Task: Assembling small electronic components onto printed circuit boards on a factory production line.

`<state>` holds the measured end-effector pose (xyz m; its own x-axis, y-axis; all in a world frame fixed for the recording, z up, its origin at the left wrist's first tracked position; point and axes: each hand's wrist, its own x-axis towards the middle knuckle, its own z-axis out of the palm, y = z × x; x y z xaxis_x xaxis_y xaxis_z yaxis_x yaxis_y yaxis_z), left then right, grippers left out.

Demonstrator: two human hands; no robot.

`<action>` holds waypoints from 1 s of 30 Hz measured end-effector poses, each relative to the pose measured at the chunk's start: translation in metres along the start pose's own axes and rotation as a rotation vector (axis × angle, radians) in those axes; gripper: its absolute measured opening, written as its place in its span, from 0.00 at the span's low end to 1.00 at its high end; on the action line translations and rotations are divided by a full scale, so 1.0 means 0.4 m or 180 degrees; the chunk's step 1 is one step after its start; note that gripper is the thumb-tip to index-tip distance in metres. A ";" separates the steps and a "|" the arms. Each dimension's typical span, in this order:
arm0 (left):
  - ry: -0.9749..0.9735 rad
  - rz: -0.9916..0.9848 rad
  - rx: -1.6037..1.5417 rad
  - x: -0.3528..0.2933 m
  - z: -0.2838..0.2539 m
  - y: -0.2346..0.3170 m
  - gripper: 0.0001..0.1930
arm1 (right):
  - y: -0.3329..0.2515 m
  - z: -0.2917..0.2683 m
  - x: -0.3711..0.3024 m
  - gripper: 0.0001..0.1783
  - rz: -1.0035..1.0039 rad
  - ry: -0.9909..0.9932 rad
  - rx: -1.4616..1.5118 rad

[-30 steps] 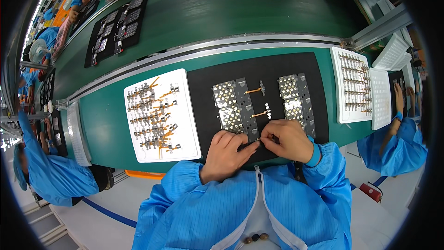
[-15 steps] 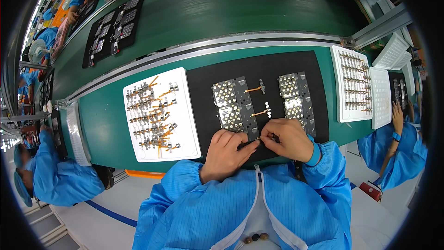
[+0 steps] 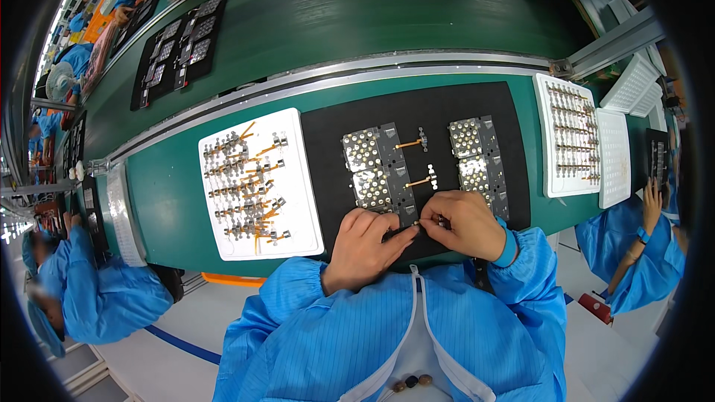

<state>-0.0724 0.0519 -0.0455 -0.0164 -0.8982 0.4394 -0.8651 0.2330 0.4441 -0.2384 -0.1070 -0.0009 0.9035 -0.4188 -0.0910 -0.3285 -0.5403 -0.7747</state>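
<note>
Both hands, the left hand (image 3: pixel 363 247) and right hand (image 3: pixel 463 225), stay curled together, still pinching a small gold metal part (image 3: pixel 426 225) on the flat black mat (image 3: pixel 417 115).

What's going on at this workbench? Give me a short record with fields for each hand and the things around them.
Setting: green workbench beside a conveyor belt
Left hand: fingertips pressed on the near edge of a black panel on the black mat
Right hand: pinching a small part, too small to identify, at the same edge
Second panel: lies to the right, untouched
White tray: left of the mat, holds small metal parts with orange strips
Neighbours: people in blue coats on both sides
</note>
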 end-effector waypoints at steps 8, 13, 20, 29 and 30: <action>0.0013 0.0018 0.0043 0.002 -0.001 0.001 0.20 | -0.001 -0.001 0.000 0.04 0.0003 -0.0009 0.0016; -0.0050 0.0011 0.0032 0.003 -0.006 0.001 0.21 | -0.004 0.000 0.003 0.04 0.0006 -0.0004 -0.0012; -0.0031 -0.0076 0.0097 0.005 -0.001 0.010 0.20 | -0.018 0.006 -0.001 0.03 0.0094 0.0027 -0.0189; 0.0045 -0.0460 -0.0180 0.000 -0.045 0.016 0.18 | -0.087 -0.015 -0.015 0.14 0.0073 0.0827 -0.0654; 0.0059 -0.0460 -0.0174 -0.008 -0.065 0.010 0.18 | -0.082 -0.018 -0.014 0.14 0.0061 0.0827 -0.0662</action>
<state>-0.0629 0.0654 -0.0247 0.1159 -0.9169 0.3818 -0.8291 0.1224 0.5455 -0.2348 -0.0922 0.0296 0.8050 -0.5879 0.0791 -0.4180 -0.6569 -0.6275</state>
